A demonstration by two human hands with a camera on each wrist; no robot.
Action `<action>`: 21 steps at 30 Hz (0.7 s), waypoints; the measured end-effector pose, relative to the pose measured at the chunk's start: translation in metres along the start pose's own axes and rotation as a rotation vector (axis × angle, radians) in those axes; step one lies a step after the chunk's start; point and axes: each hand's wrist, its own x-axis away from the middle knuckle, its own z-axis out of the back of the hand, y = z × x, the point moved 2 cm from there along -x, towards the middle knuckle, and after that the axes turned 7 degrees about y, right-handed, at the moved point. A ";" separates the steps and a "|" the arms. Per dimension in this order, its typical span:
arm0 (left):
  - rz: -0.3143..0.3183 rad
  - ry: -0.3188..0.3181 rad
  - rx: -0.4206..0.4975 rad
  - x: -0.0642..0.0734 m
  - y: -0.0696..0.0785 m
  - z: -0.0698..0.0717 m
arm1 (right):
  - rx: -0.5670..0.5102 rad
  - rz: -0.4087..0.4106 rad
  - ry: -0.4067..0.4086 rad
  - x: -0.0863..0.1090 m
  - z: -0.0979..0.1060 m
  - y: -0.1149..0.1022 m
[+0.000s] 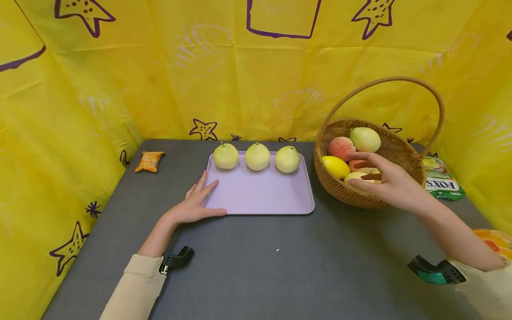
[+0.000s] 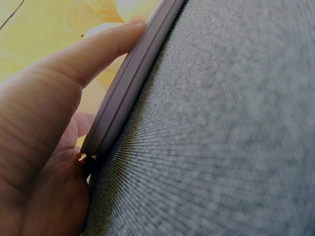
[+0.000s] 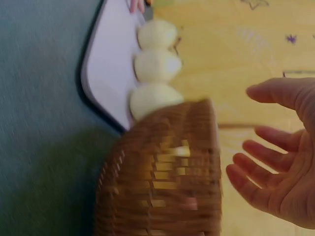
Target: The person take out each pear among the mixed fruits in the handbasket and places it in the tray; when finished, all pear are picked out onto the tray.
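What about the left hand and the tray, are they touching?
Touching. The left wrist view shows it: the left hand has its thumb tip against the rim of the tray, with no gap between.

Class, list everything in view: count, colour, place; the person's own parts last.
Tray: one, lilac, centre
Round fruits: three, pale green, tray's far side
Basket: one, brown, right of tray
Basket fruits: at least five, green, yellow, reddish, inside
Small packet: one, orange, far left
FOX'S bag: one, green and white, beside basket
Package: one, orange, right edge
Speck: one, white, before tray
Table: one, dark grey, underneath
Cloth: count unclear, yellow, around table
Left hand: one, bare, touching tray
Right hand: one, bare, over basket
Wrist mounts: two, mostly black, at cuffs
Sleeves: two, beige, forearms
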 end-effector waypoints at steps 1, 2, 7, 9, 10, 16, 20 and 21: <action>-0.003 0.001 -0.001 0.000 0.000 0.000 | 0.031 0.002 -0.001 -0.001 0.002 0.003; -0.005 0.001 0.000 0.000 0.000 0.000 | 0.061 0.006 -0.006 -0.002 0.005 0.006; -0.006 0.001 -0.002 0.000 0.001 0.000 | 0.167 0.025 -0.036 -0.009 0.016 0.020; -0.003 0.001 -0.005 0.000 0.001 0.000 | 0.195 0.009 -0.051 -0.012 0.020 0.026; -0.001 0.001 -0.007 0.000 0.001 0.000 | 0.205 -0.008 -0.059 -0.013 0.022 0.029; 0.002 0.000 -0.004 0.000 0.000 -0.001 | 0.308 -0.069 -0.147 -0.023 0.033 0.048; -0.001 -0.001 0.000 0.000 0.000 -0.001 | 0.382 -0.068 -0.190 -0.030 0.037 0.059; -0.001 -0.002 0.000 0.000 0.001 -0.001 | 0.393 -0.073 -0.197 -0.031 0.038 0.060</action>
